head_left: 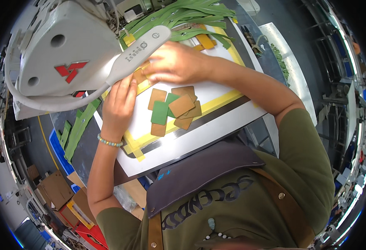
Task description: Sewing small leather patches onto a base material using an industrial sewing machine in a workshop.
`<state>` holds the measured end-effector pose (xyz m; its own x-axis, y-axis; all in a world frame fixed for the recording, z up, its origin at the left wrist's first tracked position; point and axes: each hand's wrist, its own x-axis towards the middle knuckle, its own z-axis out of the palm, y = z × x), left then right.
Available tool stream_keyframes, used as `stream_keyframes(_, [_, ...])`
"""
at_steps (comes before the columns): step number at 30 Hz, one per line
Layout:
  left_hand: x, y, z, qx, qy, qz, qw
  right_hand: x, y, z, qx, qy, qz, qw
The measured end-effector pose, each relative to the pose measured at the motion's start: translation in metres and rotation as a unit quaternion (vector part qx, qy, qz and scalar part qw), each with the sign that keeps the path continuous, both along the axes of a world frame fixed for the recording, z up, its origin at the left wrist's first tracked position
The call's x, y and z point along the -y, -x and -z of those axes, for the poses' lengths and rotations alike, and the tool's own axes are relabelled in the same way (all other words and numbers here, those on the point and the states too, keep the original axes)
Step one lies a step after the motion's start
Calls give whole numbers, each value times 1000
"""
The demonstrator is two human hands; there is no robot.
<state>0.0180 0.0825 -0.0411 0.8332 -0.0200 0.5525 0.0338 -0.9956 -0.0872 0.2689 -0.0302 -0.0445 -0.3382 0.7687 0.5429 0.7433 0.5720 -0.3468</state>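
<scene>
My left hand (119, 99), with a beaded bracelet at the wrist, lies with its fingers stretched out beside the sewing machine (72, 54). Its fingertips reach a tan rectangular patch (139, 76). From the other side my right hand (176, 66), slightly blurred, closes its fingers on that patch's edge. The machine's lamp arm (139, 52) hides part of the work area by the needle. Nearer me, a loose pile of tan patches (181, 106) and green patches (160, 113) overlaps on the white board (139, 130).
Long green zipper strips (179, 16) are heaped beyond my hands. More green strips (81, 127) hang at the left over a blue bin (62, 152). Yellow tape (216, 109) borders the board. Cardboard boxes (56, 189) stand on the floor at lower left.
</scene>
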Motion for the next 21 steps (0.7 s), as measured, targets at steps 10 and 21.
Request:
stream_keyframes(10, [2, 11, 3, -11, 109, -53, 993, -34, -89, -43, 67, 76, 239, 966])
stream_keyframes(21, [4, 12, 3, 8, 104, -61, 993, -31, -105, -37, -248, 141, 191, 939])
